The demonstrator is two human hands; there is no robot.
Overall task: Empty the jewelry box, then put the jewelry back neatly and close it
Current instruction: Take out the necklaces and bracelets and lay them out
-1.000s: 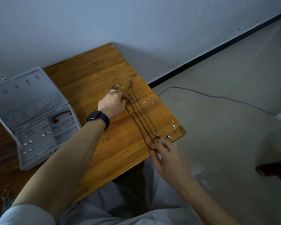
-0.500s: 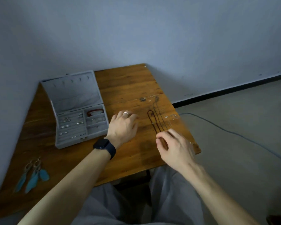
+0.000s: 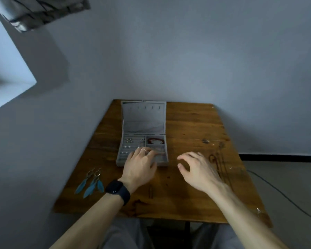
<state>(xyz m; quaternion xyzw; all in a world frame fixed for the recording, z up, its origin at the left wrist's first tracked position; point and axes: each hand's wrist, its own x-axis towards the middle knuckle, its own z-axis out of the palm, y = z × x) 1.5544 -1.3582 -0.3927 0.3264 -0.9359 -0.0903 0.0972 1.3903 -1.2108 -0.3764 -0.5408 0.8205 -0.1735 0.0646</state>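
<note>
The grey jewelry box (image 3: pixel 124 161) stands open at the back of the wooden table (image 3: pixel 188 123), its lid upright. Inside lie small earrings (image 3: pixel 129 140) on the left and a red bracelet (image 3: pixel 155 140) at the top right. My left hand (image 3: pixel 140 166) rests over the box's front edge, fingers reaching into the lower compartments; whether it grips anything is hidden. My right hand (image 3: pixel 197 169) hovers above the table to the right of the box, fingers curled apart and holding nothing. Dark necklaces (image 3: pixel 218 159) lie stretched out on the table beyond it.
Blue feather earrings (image 3: pixel 92 183) lie near the table's left front. Small silver pieces (image 3: pixel 205 141) are scattered near the right edge. A cable (image 3: pixel 284 194) runs on the floor to the right. The wall is right behind the table.
The view has swung left toward the box. My left hand went from the necklaces to the box front. My right hand let go of the necklace ends and lifted off.
</note>
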